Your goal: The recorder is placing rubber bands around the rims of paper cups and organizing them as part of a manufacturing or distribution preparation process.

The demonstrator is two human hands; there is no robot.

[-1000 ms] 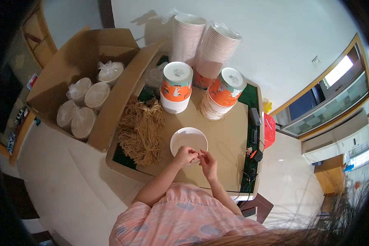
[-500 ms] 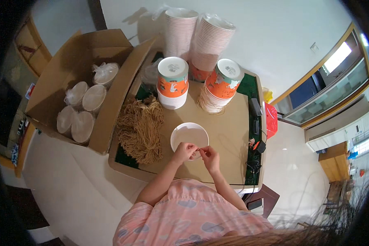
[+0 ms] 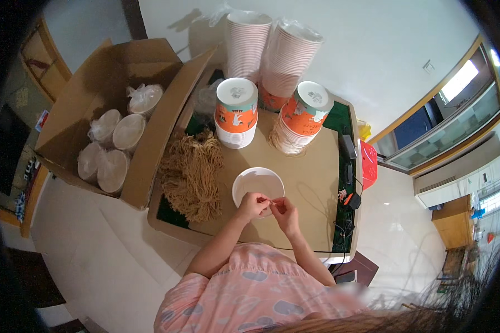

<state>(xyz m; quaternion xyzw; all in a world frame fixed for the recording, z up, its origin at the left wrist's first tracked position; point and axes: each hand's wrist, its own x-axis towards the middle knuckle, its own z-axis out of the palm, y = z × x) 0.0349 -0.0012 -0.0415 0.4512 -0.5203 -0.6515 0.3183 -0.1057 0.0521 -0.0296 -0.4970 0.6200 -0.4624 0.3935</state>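
Fingers (image 3: 263, 198) of both hands pinched together over the near rim of a white lid (image 3: 258, 186), tips almost touching; a small pale thing seemingly nipped between them, too small to tell. Left hand (image 3: 251, 205) curled, knuckles up, just over the lid's near edge. Right hand (image 3: 286, 212) close beside it, thumb and forefinger closed, pointing left toward the other hand. Lid flat on brown cardboard (image 3: 311, 188) spread across the desk (image 3: 344, 119), roughly at its middle.

Left of the lid, a heap of tan straw-like strands (image 3: 190, 175), near but apart. Behind the lid, two stacks of orange-and-white paper cups, each with a white lid on top: one upright (image 3: 236, 112), one tilted (image 3: 301, 116). Farther back, against the wall, two tall stacks of pale cups (image 3: 269, 50) in clear wrap. At the desk's right edge, a dark gadget with a cable (image 3: 348, 166) and a red object (image 3: 368, 164). To the left, an open carton (image 3: 100, 89) on the floor with bagged stacks of clear lids (image 3: 112, 150) inside. Pink patterned sleeves at the lower edge.
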